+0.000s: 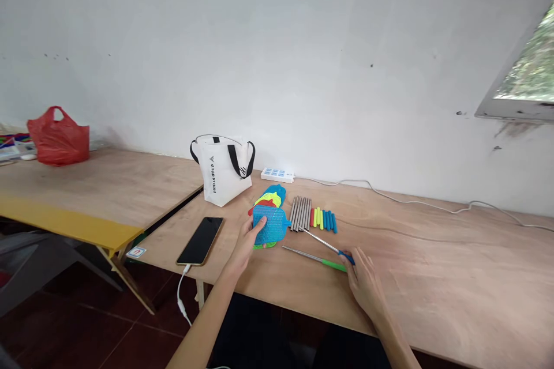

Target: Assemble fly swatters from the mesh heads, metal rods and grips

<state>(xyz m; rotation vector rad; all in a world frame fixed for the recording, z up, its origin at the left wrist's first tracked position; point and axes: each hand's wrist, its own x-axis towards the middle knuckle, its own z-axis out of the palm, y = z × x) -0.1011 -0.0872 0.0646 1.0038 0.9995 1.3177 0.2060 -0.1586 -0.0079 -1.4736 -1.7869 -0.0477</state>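
Observation:
My left hand [246, 240] grips the near edge of a blue plastic swatter head [270, 223], which lies on a green one. More swatter heads [270, 198] in red, yellow and blue are stacked just behind. My right hand [362, 279] rests on the table with its fingers closed on the blue grip of a metal rod [322, 241]. A second rod with a green grip [318, 259] lies just in front of that hand. Several bare metal rods [300, 213] and coloured grips [323, 218] lie in a row beyond.
A black phone [200, 240] on a white cable lies left of my hand. A white tote bag [224, 169] and a power strip [277, 174] with its cord stand near the wall. A red plastic bag [58, 137] sits on the left table. The wooden table [454, 277] stretches right.

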